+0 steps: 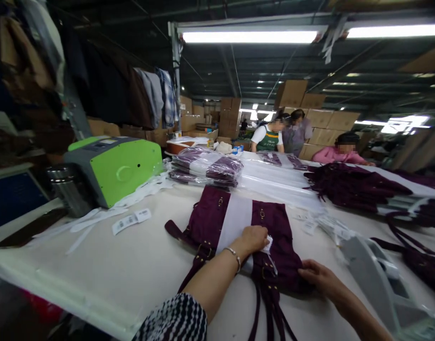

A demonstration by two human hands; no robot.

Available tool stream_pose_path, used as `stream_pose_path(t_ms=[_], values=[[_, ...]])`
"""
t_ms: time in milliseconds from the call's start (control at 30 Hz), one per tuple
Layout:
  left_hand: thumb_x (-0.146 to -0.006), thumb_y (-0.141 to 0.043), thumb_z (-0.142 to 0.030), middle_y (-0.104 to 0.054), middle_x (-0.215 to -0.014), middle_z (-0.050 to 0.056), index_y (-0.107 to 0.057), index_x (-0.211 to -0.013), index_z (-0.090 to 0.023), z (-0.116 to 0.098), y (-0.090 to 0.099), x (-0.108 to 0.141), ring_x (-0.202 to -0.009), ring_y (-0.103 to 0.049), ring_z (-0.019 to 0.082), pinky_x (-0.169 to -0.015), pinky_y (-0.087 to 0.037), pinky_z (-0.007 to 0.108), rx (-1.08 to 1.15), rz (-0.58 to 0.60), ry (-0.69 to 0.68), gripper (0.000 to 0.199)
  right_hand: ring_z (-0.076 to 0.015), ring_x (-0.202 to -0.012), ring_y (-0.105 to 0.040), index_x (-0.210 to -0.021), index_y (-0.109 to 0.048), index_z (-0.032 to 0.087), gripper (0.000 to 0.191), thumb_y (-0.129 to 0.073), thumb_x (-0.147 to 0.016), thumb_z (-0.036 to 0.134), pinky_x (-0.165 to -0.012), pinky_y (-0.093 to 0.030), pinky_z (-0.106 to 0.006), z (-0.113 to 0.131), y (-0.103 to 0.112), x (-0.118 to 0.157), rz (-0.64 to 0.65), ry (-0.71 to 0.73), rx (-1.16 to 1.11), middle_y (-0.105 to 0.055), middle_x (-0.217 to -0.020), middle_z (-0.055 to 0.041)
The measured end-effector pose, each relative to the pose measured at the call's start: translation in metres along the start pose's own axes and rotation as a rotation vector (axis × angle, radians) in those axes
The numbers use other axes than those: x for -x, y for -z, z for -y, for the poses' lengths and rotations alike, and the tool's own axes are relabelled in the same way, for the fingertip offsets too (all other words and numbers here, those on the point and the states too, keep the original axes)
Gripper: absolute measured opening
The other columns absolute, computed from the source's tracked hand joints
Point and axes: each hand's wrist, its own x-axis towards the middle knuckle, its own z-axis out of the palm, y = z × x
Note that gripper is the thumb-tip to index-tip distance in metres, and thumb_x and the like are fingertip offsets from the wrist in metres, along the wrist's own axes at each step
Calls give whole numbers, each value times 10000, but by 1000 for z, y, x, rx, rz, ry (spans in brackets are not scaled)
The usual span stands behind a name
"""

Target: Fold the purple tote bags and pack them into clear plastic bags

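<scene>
Purple buckled garment (206,222) lies flat on the desk (96,289); the left hand (252,239) presses open, palm down, on its white panel (235,222), and the right hand (320,277) rests open on its lower edge.

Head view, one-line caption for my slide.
Left hand rests on a white band across a purple buckled fabric piece, right hand at its edge, on a white worktable.
</scene>
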Motion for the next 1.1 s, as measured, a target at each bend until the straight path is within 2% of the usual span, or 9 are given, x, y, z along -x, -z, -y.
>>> stream_pose_path(t_ms=[167, 267, 367, 467, 533, 700, 867, 1000, 1100], values=[[-929, -570, -406, -683, -1074, -4, -661, -994, -264, 23, 46, 37, -1034, -613, 142, -918, -471, 253, 25, -160, -3, 181, -242, -698, -670, -817, -686, 201, 438, -655, -591, 575, -587, -492, -305, 3, -2, 10, -51, 56, 77, -719, -758, -88], [-994, -404, -337, -652, -1070, 28, -608, -948, -241, 59, 78, 94, -1051, -585, 167, -944, -433, 290, -50, -354, 188, 230, -254, -745, -682, -909, -691, 202, 490, -619, -658, 617, -631, -500, -317, 1, -6, 13, -181, 111, 105, -732, -789, -90], [-960, -433, -399, -624, -942, 78, -539, -856, -214, 105, 96, 153, -926, -585, 244, -816, -445, 373, -113, -478, 396, 237, -220, -634, -626, -932, -681, 194, 510, -623, -670, 628, -560, -442, -299, 2, -10, 18, -261, 111, 164, -665, -652, -35], [-890, -484, -559, -612, -816, 48, -481, -762, -244, 148, 91, 182, -844, -592, 267, -750, -426, 384, -150, -403, 597, 340, -168, -538, -533, -932, -659, 183, 493, -627, -670, 600, -509, -365, -272, 4, -16, 19, -275, 134, 92, -552, -559, 27], [-902, -412, -576, -623, -793, 45, -479, -721, -250, 165, 79, 185, -840, -606, 266, -752, -425, 383, -115, -307, 597, 379, -138, -510, -484, -936, -638, 179, 468, -636, -667, 563, -502, -328, -257, 4, -19, 17, -274, 150, 12, -496, -544, 56], [-867, -401, -482, -662, -865, 69, -537, -751, -249, 170, 57, 175, -915, -618, 271, -869, -448, 399, -76, -384, 516, 294, -99, -484, -388, -928, -603, 177, 457, -674, -621, 508, -498, -249, -233, 7, -20, 17, -233, 142, -77, -415, -532, 93], [-807, -396, -583, -683, -842, 69, -575, -704, -243, 187, 55, 174, -906, -649, 282, -887, -498, 408, 335, -407, 595, 397, -91, -491, -356, -886, -567, 187, 433, -681, -592, 484, -508, -226, -225, 15, -18, 22, -188, 134, -140, -396, -524, 99], [-737, -492, -694, -724, -895, 48, -606, -817, -235, 200, 44, 190, -998, -664, 294, -923, -510, 398, 769, -371, 683, 479, -100, -496, -369, -860, -513, 216, 445, -674, -562, 506, -508, -233, -231, 12, -12, 27, -184, 77, -130, -415, -530, 95], [-740, -508, -715, -721, -921, 20, -605, -815, -250, 195, 39, 210, -1039, -646, 287, -943, -503, 393, 834, -367, 658, 481, -107, -504, -396, -853, -505, 224, 455, -677, -558, 524, -514, -255, -236, 5, -7, 31, -168, 41, -79, -443, -544, 83]])
